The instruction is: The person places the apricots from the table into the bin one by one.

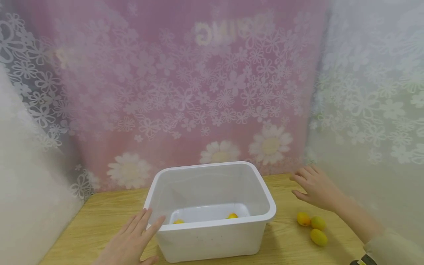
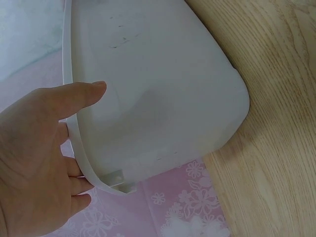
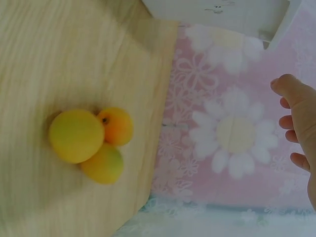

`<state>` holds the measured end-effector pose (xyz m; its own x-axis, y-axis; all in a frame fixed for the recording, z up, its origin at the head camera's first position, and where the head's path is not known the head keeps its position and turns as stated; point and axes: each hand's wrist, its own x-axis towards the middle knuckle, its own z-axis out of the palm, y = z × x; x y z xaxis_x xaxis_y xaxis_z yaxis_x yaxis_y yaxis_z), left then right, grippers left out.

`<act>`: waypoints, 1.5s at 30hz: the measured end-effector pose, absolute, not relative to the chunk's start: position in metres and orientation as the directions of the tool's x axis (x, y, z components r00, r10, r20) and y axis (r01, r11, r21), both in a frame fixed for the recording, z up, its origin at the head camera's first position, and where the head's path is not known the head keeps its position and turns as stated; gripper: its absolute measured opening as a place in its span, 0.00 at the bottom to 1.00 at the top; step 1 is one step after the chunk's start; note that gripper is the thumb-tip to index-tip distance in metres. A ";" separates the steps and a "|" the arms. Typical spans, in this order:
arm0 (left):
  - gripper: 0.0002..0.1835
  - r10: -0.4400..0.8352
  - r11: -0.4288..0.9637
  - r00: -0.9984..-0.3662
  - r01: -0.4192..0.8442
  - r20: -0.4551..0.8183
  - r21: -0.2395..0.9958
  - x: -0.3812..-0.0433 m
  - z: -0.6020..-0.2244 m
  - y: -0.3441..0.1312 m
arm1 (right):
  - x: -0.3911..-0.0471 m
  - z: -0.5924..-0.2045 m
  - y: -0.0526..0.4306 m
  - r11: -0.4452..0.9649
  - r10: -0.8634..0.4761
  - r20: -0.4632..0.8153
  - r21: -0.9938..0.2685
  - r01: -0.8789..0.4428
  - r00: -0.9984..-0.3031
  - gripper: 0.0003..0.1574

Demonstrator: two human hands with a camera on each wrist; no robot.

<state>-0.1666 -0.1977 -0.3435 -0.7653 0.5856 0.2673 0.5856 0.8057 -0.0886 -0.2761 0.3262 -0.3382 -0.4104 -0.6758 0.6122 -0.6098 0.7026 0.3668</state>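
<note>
A white plastic bin [image 1: 212, 241] stands on the wooden table, with two yellow-orange fruits showing inside, one fruit [image 1: 233, 216] to the right and another [image 1: 179, 222] to the left, partly hidden by the front rim. At its front left corner, my left hand [image 1: 132, 235] rests on the rim [image 2: 73, 133] with fingers extended, the thumb lying over the outer front wall. My right hand [image 1: 314, 186] hovers right of the bin with loosely bent fingers and nothing in them. Below it, three small oval fruits [image 1: 318, 237] sit close together on the table; the right wrist view shows these fruits [image 3: 76, 136] too.
The pale wooden table [image 1: 99, 221] ends at a pink flowered curtain [image 1: 185, 92] behind the bin. A whitish flowered sheet [image 1: 367, 110] hangs on the right, and a pale wall [image 1: 29, 165] borders the left. A dark band [image 1: 364, 260] is near the right sleeve.
</note>
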 end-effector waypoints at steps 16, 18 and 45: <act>0.46 0.563 0.821 -0.786 0.568 0.254 -0.061 -0.167 -0.342 -0.200 | -0.259 -0.385 0.354 0.794 -0.598 0.565 0.321 -0.517 -0.568 0.42; 0.46 0.564 0.821 -0.788 0.568 0.247 -0.060 -0.167 -0.342 -0.200 | -0.260 -0.390 0.355 0.804 -0.586 0.562 0.312 -0.506 -0.585 0.36; 0.44 0.579 0.810 -0.784 0.584 0.222 -0.050 -0.168 -0.343 -0.199 | -0.259 -0.449 0.349 0.913 -0.393 0.388 0.270 -0.305 -0.833 0.37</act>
<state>-0.1675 -0.1988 -0.3432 -0.7844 0.5793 0.2216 0.5841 0.8101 -0.0502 -0.2594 0.3492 -0.4493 -0.8334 -0.3933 0.3882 -0.3053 0.9132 0.2699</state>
